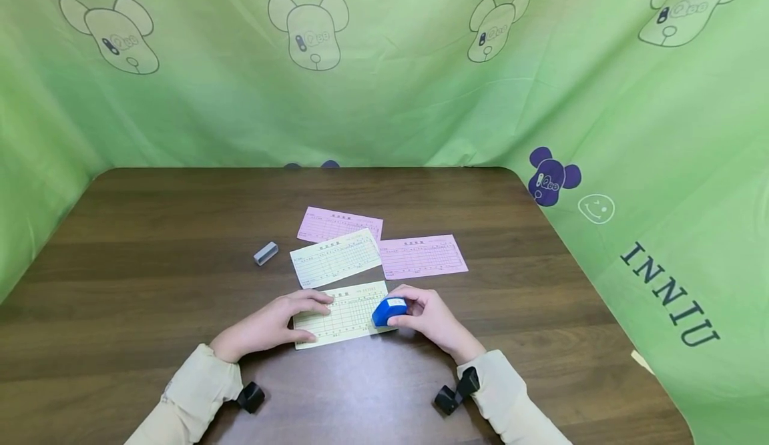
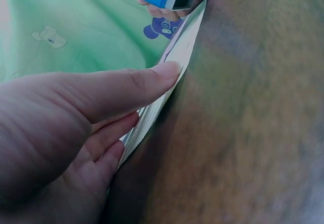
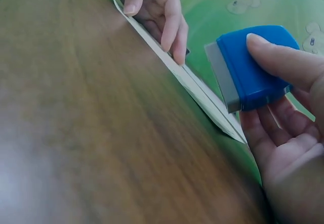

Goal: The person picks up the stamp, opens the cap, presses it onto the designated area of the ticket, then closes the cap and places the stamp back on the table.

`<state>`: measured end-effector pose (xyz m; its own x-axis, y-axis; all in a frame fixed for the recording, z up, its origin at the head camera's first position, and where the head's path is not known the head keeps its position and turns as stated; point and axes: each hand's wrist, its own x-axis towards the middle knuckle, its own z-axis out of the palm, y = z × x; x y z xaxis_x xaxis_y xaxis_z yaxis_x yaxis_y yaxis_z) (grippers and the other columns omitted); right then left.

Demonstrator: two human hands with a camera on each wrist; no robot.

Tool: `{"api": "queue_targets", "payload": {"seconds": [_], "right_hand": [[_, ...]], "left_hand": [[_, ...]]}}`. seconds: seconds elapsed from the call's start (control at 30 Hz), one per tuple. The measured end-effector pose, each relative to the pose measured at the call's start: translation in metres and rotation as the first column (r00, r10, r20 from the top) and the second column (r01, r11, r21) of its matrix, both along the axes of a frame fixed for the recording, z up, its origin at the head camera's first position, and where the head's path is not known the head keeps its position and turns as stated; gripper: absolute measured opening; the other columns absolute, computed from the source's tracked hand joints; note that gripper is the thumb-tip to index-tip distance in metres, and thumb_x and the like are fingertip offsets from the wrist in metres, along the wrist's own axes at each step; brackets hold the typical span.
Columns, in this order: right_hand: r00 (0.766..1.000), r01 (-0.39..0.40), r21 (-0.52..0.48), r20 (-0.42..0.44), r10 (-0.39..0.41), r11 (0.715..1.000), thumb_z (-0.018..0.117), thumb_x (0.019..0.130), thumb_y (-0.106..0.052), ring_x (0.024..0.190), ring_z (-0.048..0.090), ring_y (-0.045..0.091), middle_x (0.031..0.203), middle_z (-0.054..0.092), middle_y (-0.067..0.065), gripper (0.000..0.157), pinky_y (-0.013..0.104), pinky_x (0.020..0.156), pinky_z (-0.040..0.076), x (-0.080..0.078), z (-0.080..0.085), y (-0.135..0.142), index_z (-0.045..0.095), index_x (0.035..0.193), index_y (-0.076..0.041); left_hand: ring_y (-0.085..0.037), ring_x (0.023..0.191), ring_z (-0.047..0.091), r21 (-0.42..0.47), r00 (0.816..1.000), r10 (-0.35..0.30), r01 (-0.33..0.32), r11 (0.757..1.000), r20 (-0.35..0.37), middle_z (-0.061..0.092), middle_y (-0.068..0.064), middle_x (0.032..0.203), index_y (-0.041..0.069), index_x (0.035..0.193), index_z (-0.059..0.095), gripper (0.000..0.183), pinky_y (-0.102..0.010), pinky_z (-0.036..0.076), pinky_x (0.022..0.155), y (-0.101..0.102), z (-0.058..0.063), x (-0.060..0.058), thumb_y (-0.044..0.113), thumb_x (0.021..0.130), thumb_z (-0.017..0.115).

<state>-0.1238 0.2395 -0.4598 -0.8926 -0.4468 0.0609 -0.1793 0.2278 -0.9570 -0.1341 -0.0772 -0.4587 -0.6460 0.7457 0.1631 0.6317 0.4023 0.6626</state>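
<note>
My right hand (image 1: pixel 428 317) pinches a blue stamp (image 1: pixel 389 311) between thumb and fingers. In the right wrist view, the grey stamping end of the stamp (image 3: pixel 263 67) stands clear of the paper, over the right part of a pale yellow printed slip (image 1: pixel 345 321). The left part of that slip lies under my left hand (image 1: pixel 273 328), whose thumb and fingers rest spread on it. The left wrist view shows the thumb on the edge of the paper (image 2: pixel 147 122), which looks like a thin stack. No imprint can be made out on the slip.
Beyond the yellow slip lies a whitish slip (image 1: pixel 336 258). Two pink slips lie behind and to its right, the rear pink slip (image 1: pixel 336 223) partly covered and the right pink slip (image 1: pixel 423 257) nearly whole. A small grey block (image 1: pixel 266 253) sits left on the wooden table (image 1: pixel 150 265).
</note>
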Motion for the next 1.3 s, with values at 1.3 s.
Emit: {"api": "queue_targets", "payload": {"seconds": [1.3], "right_hand": [[0.993,-0.033,0.024,-0.114,0.035,0.999,0.076,0.080,-0.002,0.098,0.058,0.002,0.106,0.064,0.017,0.027,0.015,0.087,0.049,0.0055,-0.0031,-0.0070,0.067,0.106,0.002]], "left_hand": [[-0.030,0.125,0.052,0.014,1.000,-0.006,0.006,1.000,-0.001,0.057,-0.008,0.133,0.007,0.119,0.065,0.037,-0.032,0.043,0.104,-0.0015,-0.0039,-0.0024,0.014,0.084,0.074]]}}
